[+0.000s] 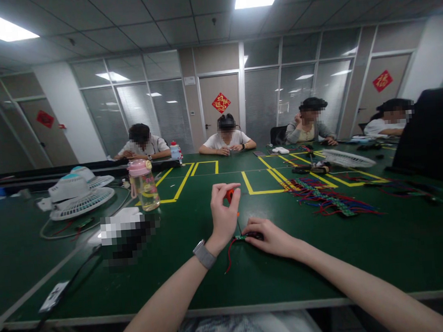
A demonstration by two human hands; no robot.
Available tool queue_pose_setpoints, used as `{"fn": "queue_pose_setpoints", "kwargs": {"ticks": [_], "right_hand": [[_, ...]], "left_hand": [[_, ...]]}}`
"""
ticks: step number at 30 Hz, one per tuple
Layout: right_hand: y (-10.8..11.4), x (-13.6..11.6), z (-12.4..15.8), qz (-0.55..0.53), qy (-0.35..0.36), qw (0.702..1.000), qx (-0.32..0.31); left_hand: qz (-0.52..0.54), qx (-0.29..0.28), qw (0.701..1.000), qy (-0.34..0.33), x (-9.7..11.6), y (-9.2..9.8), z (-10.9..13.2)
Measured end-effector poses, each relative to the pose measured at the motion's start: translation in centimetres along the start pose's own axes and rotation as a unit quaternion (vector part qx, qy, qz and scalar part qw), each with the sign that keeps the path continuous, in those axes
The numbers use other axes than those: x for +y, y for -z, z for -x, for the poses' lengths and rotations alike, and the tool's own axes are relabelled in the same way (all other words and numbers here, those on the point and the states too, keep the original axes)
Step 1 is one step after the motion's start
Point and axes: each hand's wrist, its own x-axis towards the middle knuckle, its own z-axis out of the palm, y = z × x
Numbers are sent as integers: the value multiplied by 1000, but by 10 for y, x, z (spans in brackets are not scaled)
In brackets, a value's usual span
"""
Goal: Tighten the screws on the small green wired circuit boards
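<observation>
My left hand (224, 209) is closed around the red-orange handle of a screwdriver (230, 195), held upright. Its thin shaft points down at a small green circuit board (240, 237) on the table; whether the tip touches the board I cannot tell. From the board a red wire (229, 259) trails toward me. My right hand (266, 236) rests low on the table with its fingers closed at the board's right end. A dark part (255, 235) shows under those fingers, its kind unclear.
On the green table (200, 289) a pink-lidded bottle (144, 186) and white fans (82, 201) stand to the left. Wired circuit boards (322, 197) lie in a row at right, near a round white fan grille (348, 158). Several people (227, 138) sit across the table. A dark screen (428, 136) rises far right.
</observation>
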Motion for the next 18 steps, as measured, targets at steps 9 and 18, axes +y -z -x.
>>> {"fn": "queue_pose_setpoints", "kwargs": {"ticks": [9,18], "right_hand": [[0,1,0,1,-1,1000,-1],[1,-1,0,4,-2,1000,2]], "left_hand": [[90,-21,994,52,-3,-2,0],[54,-38,998,12,-1,-1,0]]}}
